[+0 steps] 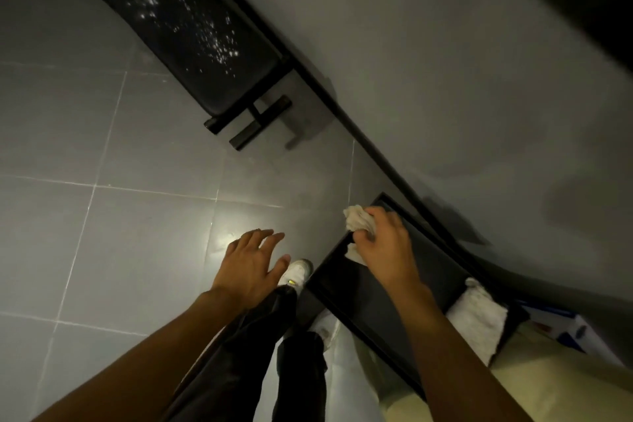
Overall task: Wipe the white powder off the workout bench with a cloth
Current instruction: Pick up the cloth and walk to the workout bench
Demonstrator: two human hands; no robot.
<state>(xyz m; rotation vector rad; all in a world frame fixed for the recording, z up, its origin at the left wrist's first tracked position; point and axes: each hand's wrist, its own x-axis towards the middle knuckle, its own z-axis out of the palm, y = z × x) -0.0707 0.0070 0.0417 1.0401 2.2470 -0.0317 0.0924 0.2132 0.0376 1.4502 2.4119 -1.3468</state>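
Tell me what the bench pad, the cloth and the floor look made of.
Bench pad: probably matte black vinyl or leatherette; it looks smooth with a rounded edge, and the powder sits on top. Cloth: soft off-white fabric, crumpled into folds in the right hand. Floor: glossy grey tile, shown by grout lines and a bright glare spot.

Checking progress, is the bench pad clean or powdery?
Powdery: white specks cover the black bench pad; the right hand grips the cloth elsewhere.
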